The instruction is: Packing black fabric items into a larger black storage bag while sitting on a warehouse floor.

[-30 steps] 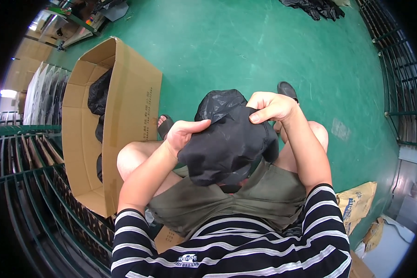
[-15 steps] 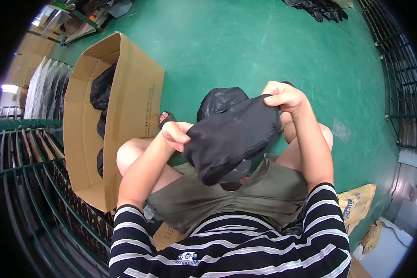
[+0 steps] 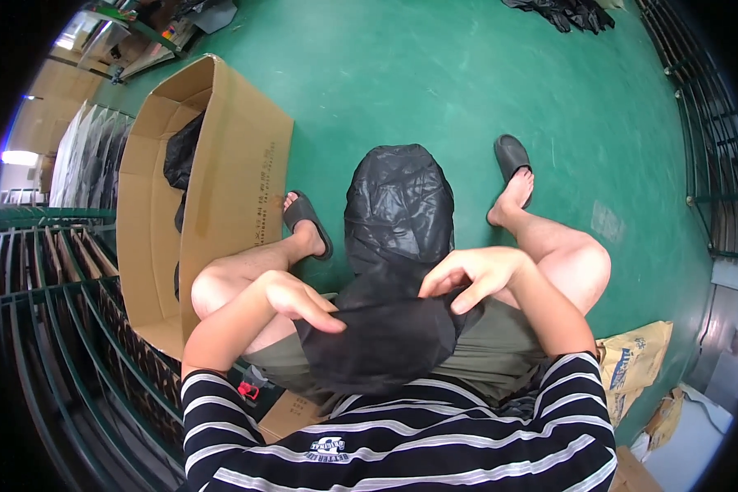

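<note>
One left grip (image 3: 297, 300), one right grip (image 3: 485, 272) on one black cloth (image 3: 377, 353)

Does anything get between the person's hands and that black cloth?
Nothing visible: the left hand and right hand both touch the black cloth directly. The shiny black bundle is beyond them, not in between.

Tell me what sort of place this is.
Probably a workshop or warehouse: slatted racks stand at both sides, a large cardboard box holds black bundles, and the floor is plain green.
</note>
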Available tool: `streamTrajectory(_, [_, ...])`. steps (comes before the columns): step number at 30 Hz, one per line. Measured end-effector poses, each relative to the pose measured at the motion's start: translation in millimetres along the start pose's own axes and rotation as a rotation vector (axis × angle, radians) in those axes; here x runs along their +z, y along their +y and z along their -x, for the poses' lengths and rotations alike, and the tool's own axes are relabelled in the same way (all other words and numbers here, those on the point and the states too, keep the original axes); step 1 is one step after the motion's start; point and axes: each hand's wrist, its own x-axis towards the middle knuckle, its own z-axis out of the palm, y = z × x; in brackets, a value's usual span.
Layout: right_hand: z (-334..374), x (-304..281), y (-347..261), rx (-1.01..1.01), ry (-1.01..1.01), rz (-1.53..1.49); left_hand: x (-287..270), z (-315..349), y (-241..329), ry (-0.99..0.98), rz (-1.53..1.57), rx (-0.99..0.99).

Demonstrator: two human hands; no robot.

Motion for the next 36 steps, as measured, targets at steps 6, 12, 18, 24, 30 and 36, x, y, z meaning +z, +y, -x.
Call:
streamTrajectory(6, [-18,9,-14,0.066,-0.185,0.099,-4,-8,-10,-0.381,-0.195,0.049])
streamTrajectory(12, [14,-15,-7,0.042,0.066,0.211,-21,-33,-21,-0.816,-0.523,0.207])
streamTrajectory(18, [41,-6,8,0.126,0.068,0.122,-7,-5,-32,-1.042,-0.508,0.394])
streamTrajectory(24, [30,-61,-19,-0.175,0.621,-0.030,-50,-57,8,-0.706,0.321,0.866])
streamTrajectory(30, [-27,-163,5,-0.327,0.852,-0.526,-63,-169,78,-0.536,0.714,0.810])
streamTrajectory(36, [-52,-204,149,-0.056,1.384,-0.292,3,-279,15,0.091,0.490,0.626])
